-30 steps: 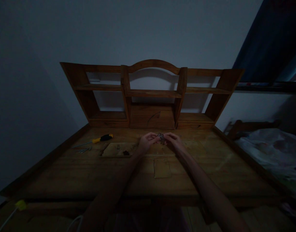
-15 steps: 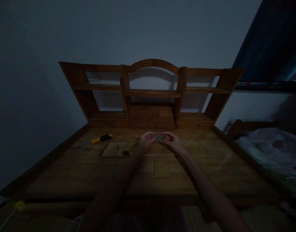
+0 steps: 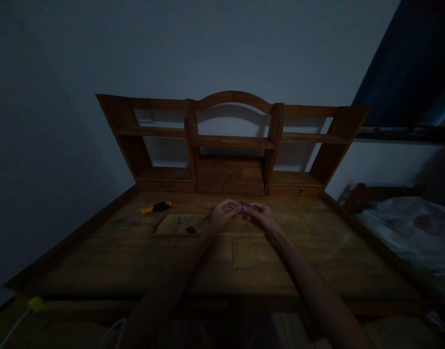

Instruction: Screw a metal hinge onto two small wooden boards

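Over the back middle of the wooden desk (image 3: 142, 266), a small grey metal piece (image 3: 243, 205) is held between my two hands. My left hand (image 3: 221, 215) pinches its left side with thumb and fingers. At its right side, my right hand (image 3: 263, 215) pinches it too. The piece is small and dim, and fingers cover part of it, so its exact kind does not show. To the left lie a yellow-and-black screwdriver (image 3: 155, 208) and several thin metal screws or rods (image 3: 127, 225).
A wooden shelf unit (image 3: 233, 141) stands along the desk's back edge. A worn pale patch (image 3: 176, 224) and a square-outlined patch (image 3: 244, 254) mark the desktop. Right of the desk is a whitish plastic-looking heap (image 3: 407, 223). A yellow-ended white cable (image 3: 35, 304) sits at lower left.
The metal piece has turned in my fingers: its broad flat face showed before, and now it looks narrower and shinier. The whole view has shifted slightly.
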A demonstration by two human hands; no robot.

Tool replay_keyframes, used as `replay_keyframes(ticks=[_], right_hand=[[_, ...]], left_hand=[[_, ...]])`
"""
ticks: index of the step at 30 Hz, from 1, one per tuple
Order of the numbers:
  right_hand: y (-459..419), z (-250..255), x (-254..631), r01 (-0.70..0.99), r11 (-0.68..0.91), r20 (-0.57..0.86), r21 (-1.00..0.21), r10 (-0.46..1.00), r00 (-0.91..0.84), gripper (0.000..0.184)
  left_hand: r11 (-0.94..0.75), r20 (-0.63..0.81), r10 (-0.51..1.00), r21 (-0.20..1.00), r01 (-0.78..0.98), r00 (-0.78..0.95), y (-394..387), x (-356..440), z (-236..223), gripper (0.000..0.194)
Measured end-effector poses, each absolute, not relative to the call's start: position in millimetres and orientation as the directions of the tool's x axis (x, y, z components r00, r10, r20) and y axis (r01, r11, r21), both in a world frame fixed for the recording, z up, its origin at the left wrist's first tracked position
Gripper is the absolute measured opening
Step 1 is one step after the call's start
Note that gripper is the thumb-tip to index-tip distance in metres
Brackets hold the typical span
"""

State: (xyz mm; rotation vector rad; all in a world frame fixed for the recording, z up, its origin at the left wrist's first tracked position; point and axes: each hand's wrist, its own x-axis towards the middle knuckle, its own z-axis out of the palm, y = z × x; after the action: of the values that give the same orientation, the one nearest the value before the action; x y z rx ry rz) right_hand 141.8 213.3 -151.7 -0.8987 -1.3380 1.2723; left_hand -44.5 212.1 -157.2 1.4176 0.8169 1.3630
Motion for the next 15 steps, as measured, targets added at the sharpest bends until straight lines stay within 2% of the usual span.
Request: replay_keyframes(ticks=[4,7,10,13,15], right_hand=[[221,-152,149,-0.153,0.176,0.196,-0.972,0.973,-0.124,0.042],[228,-155,157,-0.178,0.186,0.200,-0.966,0.978,-0.061,0.041],[232,-159,161,-0.204,0.182,0.188,-0.962,0.982,-0.007,0.040],[232,-162,161,-0.221,0.177,0.179,-0.959,0.984,0.013,0.042],[231,-162,160,-0.226,0.181,0.182,-0.957,0.983,0.016,0.044]], left_hand=[[-0.307,0.316,0.942,0.947,-0.093,0.111,204,-37,-156,0.044],[-0.298,0.301,0.953,0.951,0.080,-0.036,193,-38,-147,0.058],[-0.370,0.416,0.899,0.888,0.275,-0.134,184,-66,-128,0.064],[-0.526,0.641,0.762,0.691,0.496,-0.085,181,-133,-101,0.044],[-0.498,0.684,0.720,0.624,0.602,-0.114,180,-194,-87,0.025]])
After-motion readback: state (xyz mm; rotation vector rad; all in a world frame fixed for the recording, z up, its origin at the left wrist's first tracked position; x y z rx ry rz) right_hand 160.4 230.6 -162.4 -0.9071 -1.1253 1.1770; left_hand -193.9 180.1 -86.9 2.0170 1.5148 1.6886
